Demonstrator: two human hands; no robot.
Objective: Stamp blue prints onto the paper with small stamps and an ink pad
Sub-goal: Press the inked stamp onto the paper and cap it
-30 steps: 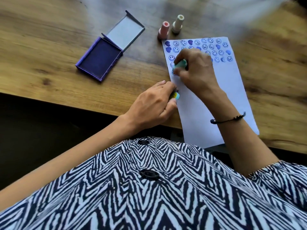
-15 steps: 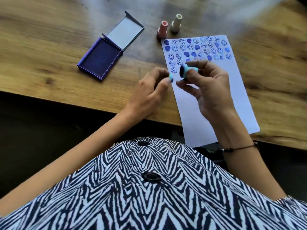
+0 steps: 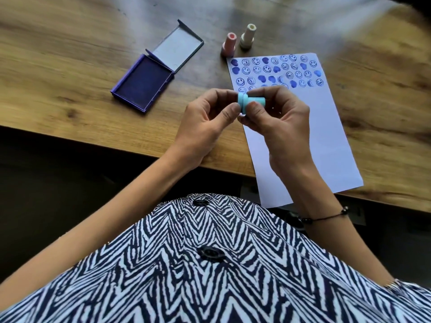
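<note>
A wooden table (image 3: 70,54) fills the far part of the view, its near edge running across just beyond the person's black-and-white zigzag shirt (image 3: 210,264). A white sheet of paper (image 3: 326,136) lies on the right side of the table, its near corner overhanging the edge; rows of blue smiley and heart prints (image 3: 275,71) cover its far end. Left of the paper sits the open ink pad (image 3: 142,86), its dark blue inked face up and the hinged lid (image 3: 177,46) lying flat on the far side. Just beyond the paper's far left corner stand a pink stamp (image 3: 229,44) and a cream stamp (image 3: 248,36), upright, close together but apart. Both hands are raised above the near left part of the paper. The right hand (image 3: 279,127) pinches the body of a turquoise stamp (image 3: 250,103) between thumb and fingertips, holding it sideways. The left hand (image 3: 205,124) pinches the stamp's wider left end between thumb and forefinger, its other fingers curled. A thin black bracelet (image 3: 326,216) circles the right wrist
</note>
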